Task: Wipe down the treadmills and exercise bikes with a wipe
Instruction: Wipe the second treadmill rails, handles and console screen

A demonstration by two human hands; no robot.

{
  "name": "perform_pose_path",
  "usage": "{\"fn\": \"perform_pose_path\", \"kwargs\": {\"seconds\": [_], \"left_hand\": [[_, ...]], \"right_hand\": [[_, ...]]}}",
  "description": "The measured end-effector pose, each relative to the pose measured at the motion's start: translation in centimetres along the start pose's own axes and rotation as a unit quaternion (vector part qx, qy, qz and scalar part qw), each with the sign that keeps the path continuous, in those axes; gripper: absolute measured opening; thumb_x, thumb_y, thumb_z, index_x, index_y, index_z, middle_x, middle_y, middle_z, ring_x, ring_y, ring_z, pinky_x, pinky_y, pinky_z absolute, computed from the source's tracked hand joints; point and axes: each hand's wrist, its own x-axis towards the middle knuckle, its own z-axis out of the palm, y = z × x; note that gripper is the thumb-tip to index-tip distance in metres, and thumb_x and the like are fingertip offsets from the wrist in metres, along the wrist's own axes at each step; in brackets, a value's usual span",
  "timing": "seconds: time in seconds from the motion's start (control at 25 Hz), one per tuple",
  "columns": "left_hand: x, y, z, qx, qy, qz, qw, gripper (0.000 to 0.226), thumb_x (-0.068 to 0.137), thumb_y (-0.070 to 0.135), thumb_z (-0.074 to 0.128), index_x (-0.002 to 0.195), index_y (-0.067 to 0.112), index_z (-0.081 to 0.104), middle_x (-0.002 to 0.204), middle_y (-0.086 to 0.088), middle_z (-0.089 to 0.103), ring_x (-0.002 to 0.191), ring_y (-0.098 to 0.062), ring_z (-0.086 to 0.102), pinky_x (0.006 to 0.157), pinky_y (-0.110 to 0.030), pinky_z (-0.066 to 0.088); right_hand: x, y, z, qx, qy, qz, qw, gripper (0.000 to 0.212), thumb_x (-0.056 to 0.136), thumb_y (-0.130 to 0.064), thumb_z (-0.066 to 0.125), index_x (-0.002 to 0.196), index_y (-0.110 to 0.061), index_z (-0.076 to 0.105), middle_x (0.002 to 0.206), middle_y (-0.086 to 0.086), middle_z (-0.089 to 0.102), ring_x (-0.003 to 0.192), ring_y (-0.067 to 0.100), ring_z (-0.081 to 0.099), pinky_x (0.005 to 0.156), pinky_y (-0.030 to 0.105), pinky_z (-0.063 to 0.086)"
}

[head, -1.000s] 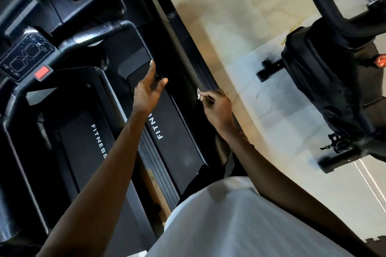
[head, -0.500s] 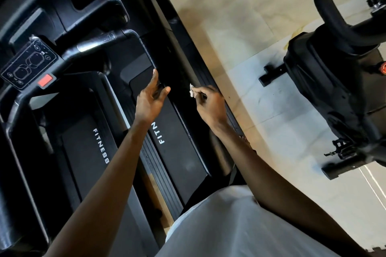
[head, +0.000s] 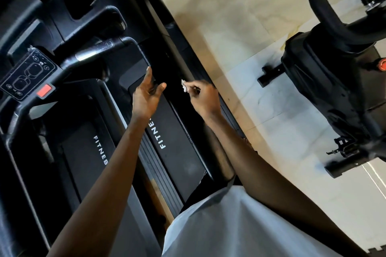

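Open tiled floor (head: 246,52) lies between the treadmill (head: 177,152) and the exercise bike (head: 325,89). The curved handrail (head: 100,48) crosses ahead, seemingly above the belt.

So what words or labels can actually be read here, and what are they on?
"FITNES": on the left treadmill panel, the end hidden.
"FITNE": on the right treadmill panel, the rest hidden.
On the control pad: symbols only, too small to read.
On the red button: no lettering shows.
On the wipe: no print shows.

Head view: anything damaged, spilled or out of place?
Only a yellowish stain on the pale floor beside the exercise bike. The treadmill looks intact, and nothing seems spilled.
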Motion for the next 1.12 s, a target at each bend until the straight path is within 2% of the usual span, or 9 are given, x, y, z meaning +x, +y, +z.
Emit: {"fn": "perform_pose_path", "kwargs": {"seconds": [0.16, 0.24, 0.36, 0.52, 0.68, 0.84, 0.92, 1.0, 1.12], "left_hand": [[0.4, 0.3, -0.2, 0.019, -0.02, -0.001, 1.0, 0.076, 0.094, 0.043, 0.066, 0.157, 0.034, 0.024, 0.131, 0.009, 0.066, 0.119, 0.001, 0.061, 0.109, -0.026, 0.044], [0.5, 0.2, -0.2, 0.025, -0.024, -0.002, 0.999, 0.077, 0.095, 0.042, 0.066, 0.158, 0.032, 0.023, 0.134, 0.008, 0.065, 0.12, 0.0, 0.06, 0.108, -0.025, 0.044], [0.5, 0.2, -0.1, 0.016, -0.025, 0.003, 1.0, 0.078, 0.093, 0.042, 0.068, 0.157, 0.031, 0.024, 0.131, 0.009, 0.066, 0.118, 0.0, 0.062, 0.108, -0.027, 0.045], [0.7, 0.0, -0.5, -0.005, -0.02, -0.002, 1.0, 0.075, 0.093, 0.034, 0.071, 0.156, 0.024, 0.032, 0.13, 0.011, 0.066, 0.114, 0.002, 0.064, 0.105, -0.024, 0.046], [1.0, 0.5, -0.8, 0.015, 0.023, -0.009, 1.0, 0.061, 0.097, 0.027, 0.066, 0.151, 0.015, 0.042, 0.121, 0.025, 0.058, 0.095, 0.028, 0.054, 0.092, -0.004, 0.042], [2.5, 1.4, -1.1, 0.061, 0.034, 0.001, 0.998, 0.067, 0.096, 0.042, 0.064, 0.155, 0.03, 0.034, 0.117, 0.009, 0.071, 0.103, 0.003, 0.064, 0.09, -0.01, 0.047], [3.4, 1.2, -1.3, 0.067, 0.025, 0.008, 0.997, 0.069, 0.095, 0.048, 0.062, 0.155, 0.037, 0.03, 0.127, 0.011, 0.067, 0.114, -0.002, 0.063, 0.096, -0.015, 0.045], [4.0, 0.7, -1.6, 0.06, 0.023, 0.026, 0.998, 0.069, 0.095, 0.049, 0.061, 0.156, 0.036, 0.03, 0.151, 0.013, 0.047, 0.127, -0.004, 0.056, 0.109, -0.023, 0.041], [4.9, 0.2, -2.2, 0.061, 0.02, 0.059, 0.996, 0.073, 0.095, 0.051, 0.061, 0.157, 0.031, 0.027, 0.161, 0.014, 0.029, 0.136, -0.007, 0.049, 0.115, -0.03, 0.039]], "right_hand": [[-0.4, 2.8, -0.6, 0.076, 0.02, 0.187, 0.979, 0.016, 0.091, -0.02, 0.07, 0.104, -0.022, 0.079, 0.091, -0.01, 0.075, 0.08, 0.005, 0.069, 0.071, 0.019, 0.053], [1.1, 3.6, -0.3, 0.084, 0.015, 0.23, 0.97, 0.016, 0.089, -0.021, 0.073, 0.104, -0.021, 0.079, 0.093, -0.008, 0.075, 0.077, 0.002, 0.066, 0.068, 0.011, 0.05], [4.3, 2.8, 0.4, 0.094, -0.012, 0.245, 0.965, 0.019, 0.086, -0.02, 0.075, 0.105, -0.02, 0.079, 0.102, -0.004, 0.076, 0.095, 0.007, 0.069, 0.074, 0.007, 0.047], [3.1, 1.6, 0.0, 0.064, -0.027, 0.162, 0.984, 0.018, 0.089, -0.019, 0.072, 0.105, -0.023, 0.079, 0.104, -0.009, 0.075, 0.098, 0.0, 0.067, 0.084, 0.008, 0.046], [-1.1, 0.3, -0.2, -0.008, -0.022, -0.016, 1.0, 0.022, 0.089, -0.006, 0.067, 0.106, -0.017, 0.077, 0.104, -0.007, 0.073, 0.091, -0.006, 0.062, 0.081, 0.003, 0.045], [-1.6, -0.8, 1.0, -0.062, -0.006, -0.068, 0.996, 0.023, 0.093, -0.006, 0.063, 0.112, -0.012, 0.075, 0.113, -0.003, 0.071, 0.094, -0.002, 0.064, 0.083, -0.007, 0.034], [-0.3, -1.4, 1.4, -0.069, 0.002, -0.055, 0.996, 0.023, 0.094, -0.009, 0.062, 0.112, -0.015, 0.074, 0.112, -0.002, 0.071, 0.097, 0.008, 0.067, 0.083, -0.002, 0.038], [0.0, -1.6, 1.8, -0.082, 0.007, -0.043, 0.996, 0.022, 0.096, -0.011, 0.06, 0.113, -0.017, 0.073, 0.112, -0.002, 0.07, 0.096, 0.011, 0.067, 0.085, 0.012, 0.049], [-2.2, -1.4, 2.7, -0.126, 0.004, -0.081, 0.989, 0.023, 0.096, -0.015, 0.06, 0.115, -0.019, 0.072, 0.115, -0.005, 0.069, 0.099, 0.011, 0.067, 0.086, 0.03, 0.058]]}}
